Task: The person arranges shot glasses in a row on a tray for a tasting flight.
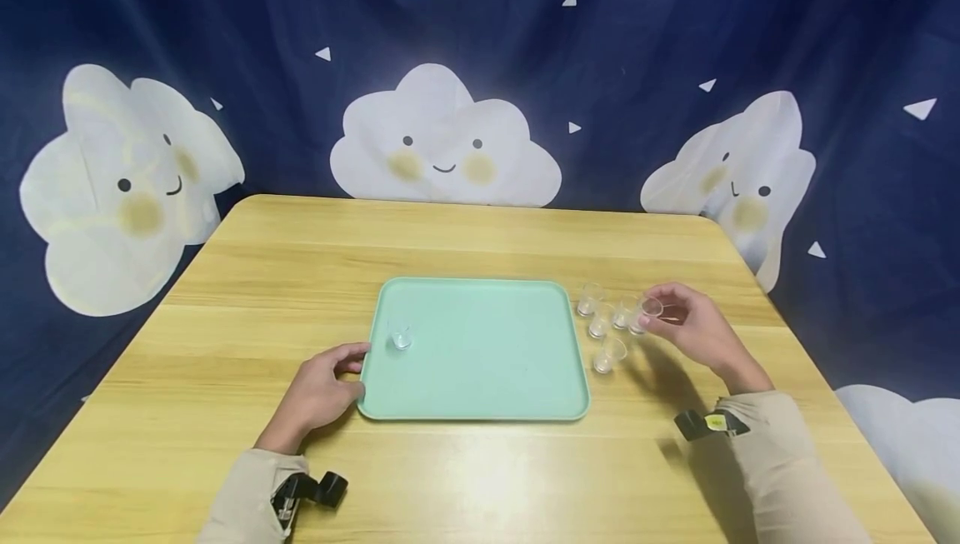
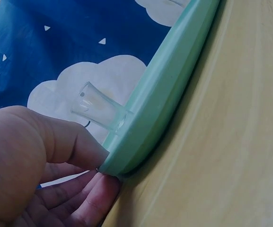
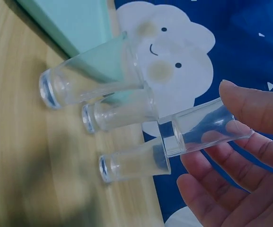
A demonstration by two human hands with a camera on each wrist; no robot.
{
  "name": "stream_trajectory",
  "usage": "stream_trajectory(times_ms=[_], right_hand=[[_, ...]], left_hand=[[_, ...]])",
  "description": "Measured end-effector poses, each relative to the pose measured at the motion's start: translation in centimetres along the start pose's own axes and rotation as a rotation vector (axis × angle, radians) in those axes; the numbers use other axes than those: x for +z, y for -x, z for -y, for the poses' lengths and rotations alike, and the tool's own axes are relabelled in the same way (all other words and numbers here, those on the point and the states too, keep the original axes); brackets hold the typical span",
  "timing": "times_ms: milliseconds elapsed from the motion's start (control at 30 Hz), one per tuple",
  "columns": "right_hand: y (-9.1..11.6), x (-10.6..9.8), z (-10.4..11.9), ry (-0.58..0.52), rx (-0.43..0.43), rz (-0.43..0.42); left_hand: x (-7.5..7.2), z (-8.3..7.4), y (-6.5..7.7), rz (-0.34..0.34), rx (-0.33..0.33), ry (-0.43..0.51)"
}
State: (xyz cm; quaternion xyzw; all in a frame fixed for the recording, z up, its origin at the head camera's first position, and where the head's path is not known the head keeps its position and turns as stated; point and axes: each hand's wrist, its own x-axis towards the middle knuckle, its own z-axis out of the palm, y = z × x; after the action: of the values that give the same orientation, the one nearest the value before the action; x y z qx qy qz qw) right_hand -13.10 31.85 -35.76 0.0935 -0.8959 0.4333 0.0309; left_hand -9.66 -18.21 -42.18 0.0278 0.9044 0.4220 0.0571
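Note:
In the head view my left hand (image 1: pixel 318 386) holds the left edge of a mint-green tray (image 1: pixel 487 352). Its thumb and fingertips meet the rim in the left wrist view. One small clear shot glass (image 1: pixel 401 337) stands upright on the tray, close to that hand. To the right of the tray, my right hand (image 1: pixel 693 327) pinches another shot glass (image 3: pixel 202 127) near its rim between thumb and fingers. The held glass is raised in the right wrist view, its base overlapping the standing glasses.
Several more clear shot glasses (image 1: pixel 609 356) stand upright in a loose cluster on the wooden table (image 1: pixel 480 477), just right of the tray. A dark blue curtain (image 1: pixel 480 11) with smiling clouds hangs behind the table. Each wrist wears a black camera mount (image 1: pixel 330 490).

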Motion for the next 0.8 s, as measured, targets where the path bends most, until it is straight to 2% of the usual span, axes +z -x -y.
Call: stream_trajectory(times_ms=[467,800], right_hand=[[-1.3,0.8,1.3,-0.023,-0.013,0.018],[-2.1,2.0,2.4,-0.103,-0.030,0.046]], left_hand=[[0.0,0.0,0.0,0.003,-0.007,-0.003],[0.0,0.0,0.0,0.004,-0.005,-0.011]])
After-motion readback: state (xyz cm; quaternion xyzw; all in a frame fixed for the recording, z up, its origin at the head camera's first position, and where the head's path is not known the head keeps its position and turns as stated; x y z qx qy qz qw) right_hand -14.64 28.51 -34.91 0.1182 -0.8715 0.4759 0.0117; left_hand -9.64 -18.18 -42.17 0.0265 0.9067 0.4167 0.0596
